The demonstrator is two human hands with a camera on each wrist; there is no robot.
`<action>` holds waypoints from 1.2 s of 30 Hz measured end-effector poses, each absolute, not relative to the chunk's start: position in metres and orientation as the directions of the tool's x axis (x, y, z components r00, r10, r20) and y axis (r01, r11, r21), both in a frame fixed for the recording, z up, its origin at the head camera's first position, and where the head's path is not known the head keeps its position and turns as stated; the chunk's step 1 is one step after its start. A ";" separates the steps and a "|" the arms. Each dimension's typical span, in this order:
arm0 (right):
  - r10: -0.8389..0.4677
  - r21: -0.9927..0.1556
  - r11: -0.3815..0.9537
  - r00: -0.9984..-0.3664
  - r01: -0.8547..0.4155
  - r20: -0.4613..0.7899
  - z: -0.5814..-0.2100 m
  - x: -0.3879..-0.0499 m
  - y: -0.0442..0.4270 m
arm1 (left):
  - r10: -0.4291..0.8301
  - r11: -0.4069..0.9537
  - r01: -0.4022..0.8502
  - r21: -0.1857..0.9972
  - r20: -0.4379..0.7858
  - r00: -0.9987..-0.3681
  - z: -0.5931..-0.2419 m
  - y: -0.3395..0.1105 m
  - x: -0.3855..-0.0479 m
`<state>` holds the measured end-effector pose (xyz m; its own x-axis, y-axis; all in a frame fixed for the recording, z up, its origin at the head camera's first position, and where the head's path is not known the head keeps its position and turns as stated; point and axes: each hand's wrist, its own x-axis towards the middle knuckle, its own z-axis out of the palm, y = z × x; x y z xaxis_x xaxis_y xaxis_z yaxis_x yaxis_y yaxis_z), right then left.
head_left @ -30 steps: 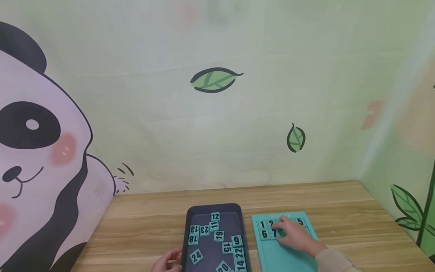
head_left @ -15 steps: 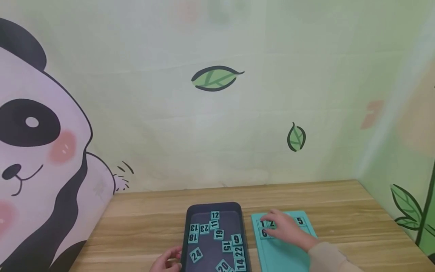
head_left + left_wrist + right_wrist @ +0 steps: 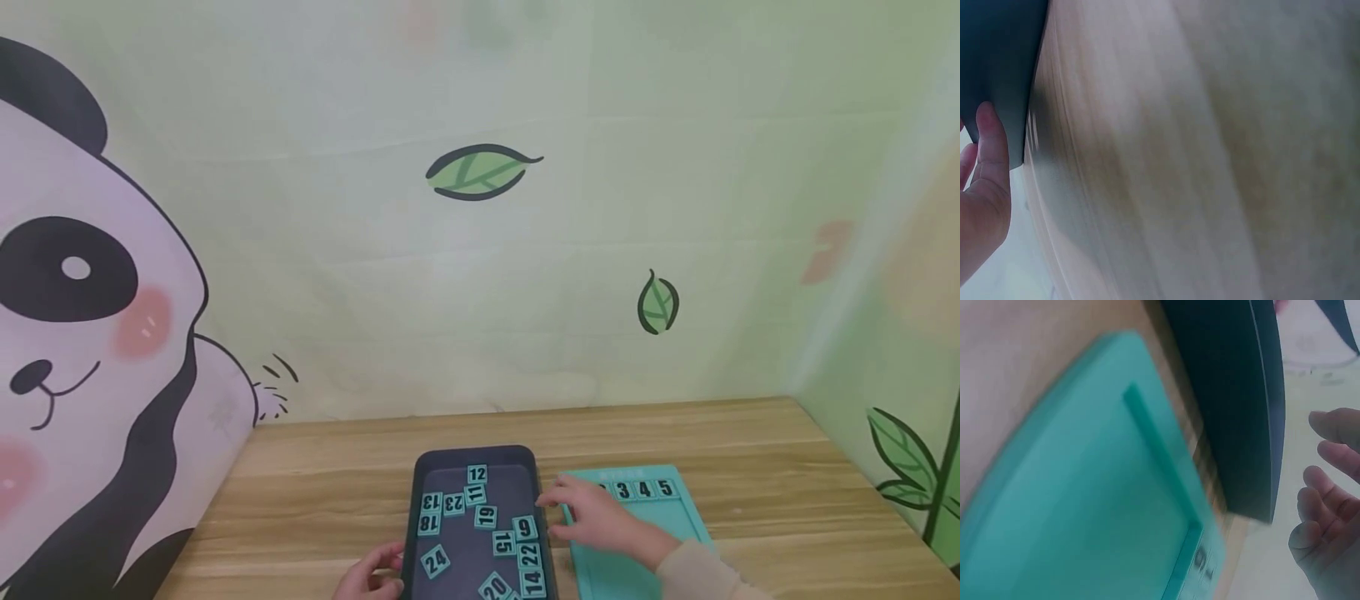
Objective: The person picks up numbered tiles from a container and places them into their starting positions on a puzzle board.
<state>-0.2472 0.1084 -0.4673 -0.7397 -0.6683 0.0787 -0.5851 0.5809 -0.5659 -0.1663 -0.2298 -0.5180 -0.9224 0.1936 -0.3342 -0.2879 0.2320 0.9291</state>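
Note:
My left hand (image 3: pixel 371 573) holds the left wall of a dark tray (image 3: pixel 450 458); in the left wrist view, a digit (image 3: pixel 992 140) lies along the tray's side. Number tiles lie scattered in the tray, among them 12 (image 3: pixel 477 474), 19 (image 3: pixel 485 517), 9 (image 3: pixel 524 527) and 24 (image 3: pixel 435 561). My right hand (image 3: pixel 592 512) hovers between the tray and a teal board (image 3: pixel 678 533), thumb and fingers apart, nothing between them. Tiles 3 (image 3: pixel 622 490), 4 (image 3: pixel 644 489) and 5 (image 3: pixel 665 488) sit in the board's top row. The hand hides the tiles further left.
Both the tray and the board rest on a wooden table (image 3: pixel 322 483). A printed backdrop (image 3: pixel 337 250) with a panda and leaves rises behind the table's back edge. The tray's near end runs out of the head view.
My right hand has moved left across the board, from over the tiles to the gap beside the tray. The left hand has stayed at the tray's wall.

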 end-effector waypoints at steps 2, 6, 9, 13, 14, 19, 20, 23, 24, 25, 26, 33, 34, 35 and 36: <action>-0.700 -0.561 0.568 -0.712 -0.602 0.055 -0.465 -0.241 0.104 | 0.195 0.231 -0.288 0.929 -0.334 -0.922 -0.518 -0.230 -0.166; -0.769 -0.550 0.531 -0.639 -0.645 0.008 -0.462 -0.231 0.096 | 0.194 0.230 -0.290 0.929 -0.336 -0.922 -0.517 -0.229 -0.166; -0.823 -0.508 0.494 -0.568 -0.705 -0.012 -0.463 -0.225 0.091 | 0.192 0.229 -0.299 0.926 -0.344 -0.919 -0.517 -0.229 -0.166; -0.878 -0.415 0.434 -0.479 -0.800 0.006 -0.469 -0.220 0.087 | 0.186 0.229 -0.311 0.922 -0.355 -0.916 -0.517 -0.229 -0.166; -0.889 -0.400 0.414 -0.458 -0.818 0.018 -0.471 -0.220 0.087 | 0.185 0.229 -0.313 0.922 -0.357 -0.916 -0.517 -0.229 -0.166; -0.930 -0.361 0.321 -0.364 -0.875 0.054 -0.481 -0.218 0.080 | 0.184 0.221 -0.321 0.921 -0.363 -0.913 -0.518 -0.229 -0.166; -0.937 -0.330 0.307 -0.344 -0.893 0.056 -0.482 -0.217 0.079 | 0.185 0.219 -0.323 0.921 -0.364 -0.913 -0.518 -0.229 -0.165; -0.955 -0.191 0.270 -0.288 -0.944 0.074 -0.486 -0.214 0.074 | 0.186 0.216 -0.319 0.923 -0.360 -0.914 -0.519 -0.229 -0.165; -0.958 -0.149 0.263 -0.276 -0.953 0.075 -0.487 -0.213 0.073 | 0.186 0.216 -0.317 0.923 -0.358 -0.915 -0.519 -0.228 -0.165; -0.960 -0.114 0.262 -0.271 -0.958 0.072 -0.488 -0.212 0.072 | 0.186 0.216 -0.315 0.924 -0.356 -0.916 -0.519 -0.228 -0.165; -0.960 -0.096 0.263 -0.270 -0.960 0.068 -0.489 -0.211 0.071 | 0.186 0.216 -0.313 0.925 -0.354 -0.917 -0.519 -0.229 -0.165; -0.959 -0.027 0.284 -0.284 -0.958 -0.026 -0.492 -0.206 0.069 | 0.182 0.222 -0.308 0.925 -0.349 -0.919 -0.519 -0.229 -0.165; -0.959 -0.018 0.283 -0.283 -0.959 -0.030 -0.492 -0.206 0.068 | 0.182 0.222 -0.311 0.924 -0.352 -0.918 -0.518 -0.229 -0.165; -0.958 -0.010 0.284 -0.284 -0.959 -0.031 -0.493 -0.205 0.068 | 0.181 0.221 -0.314 0.923 -0.355 -0.917 -0.518 -0.229 -0.165; -0.958 -0.004 0.284 -0.284 -0.959 -0.029 -0.494 -0.205 0.068 | 0.179 0.222 -0.318 0.922 -0.359 -0.916 -0.518 -0.229 -0.165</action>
